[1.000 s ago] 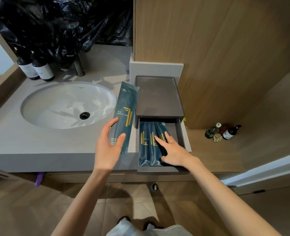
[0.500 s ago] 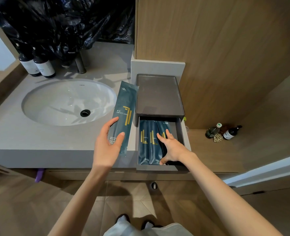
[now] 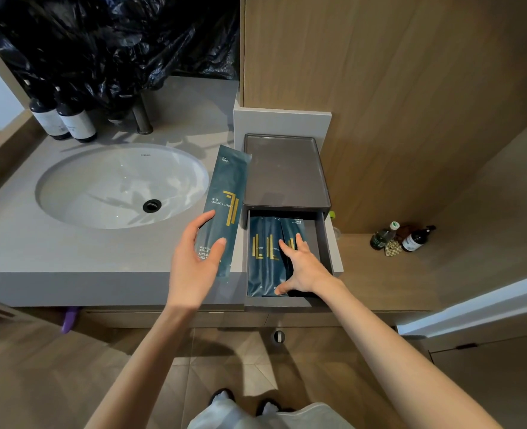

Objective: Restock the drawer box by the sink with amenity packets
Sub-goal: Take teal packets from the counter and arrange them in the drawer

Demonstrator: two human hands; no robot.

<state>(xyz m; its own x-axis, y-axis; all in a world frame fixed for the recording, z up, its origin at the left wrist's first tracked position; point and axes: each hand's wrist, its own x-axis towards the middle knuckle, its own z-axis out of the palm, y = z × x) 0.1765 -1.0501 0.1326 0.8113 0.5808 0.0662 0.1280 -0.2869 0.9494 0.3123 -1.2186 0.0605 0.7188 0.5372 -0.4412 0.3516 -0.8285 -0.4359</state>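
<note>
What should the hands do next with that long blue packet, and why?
Probably slide the right hand aside, then lower the packet into the drawer. The left hand holds that packet just beside the open drawer, while the right hand lies on the packets inside, beside a bare strip.

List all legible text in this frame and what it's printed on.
"LIGHT LUXURY": long dark teal foil packet with gold stripes, held in the left hand.
"COMB": same packet, top end.
"LIGHT": teal packets in the open grey drawer, under the right hand; remainder hidden.
White oval sink rim logo: too small.
Dark bottles with white labels: blurred.
Small bottles on the wooden shelf: unreadable.
</note>
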